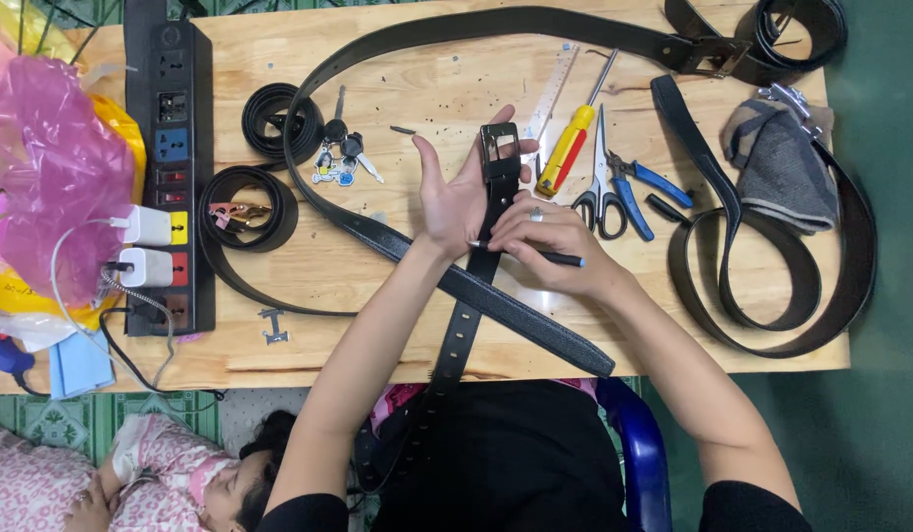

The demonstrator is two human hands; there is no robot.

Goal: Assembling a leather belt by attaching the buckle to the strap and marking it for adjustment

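Two hands meet over a wooden table (pixel 397 286); the left hand (pixel 455 202) lies palm up with fingers spread, supporting the buckle (pixel 499 152) end of a black belt (pixel 476 286), apparently to keep the strap flat and taut; the rest of that belt runs down off the table edge toward the lap. The right hand (pixel 553 241) has its fingers pressed together, pinching a dark pen (pixel 545 256) whose tip rests at the strap, a grip suited to marking. The buckle is a rectangular metal frame; the strap is matte with a fine grain. A second, longer belt (pixel 535 320) crosses beneath it. To the right lie a yellow screwdriver (pixel 567 148), scissors (pixel 599 187) and blue-handled pliers (pixel 646 182), within reach; a metal ruler (pixel 555 89) lies above; coiled belts (pixel 269 123) and a power strip (pixel 171 167) sit left.
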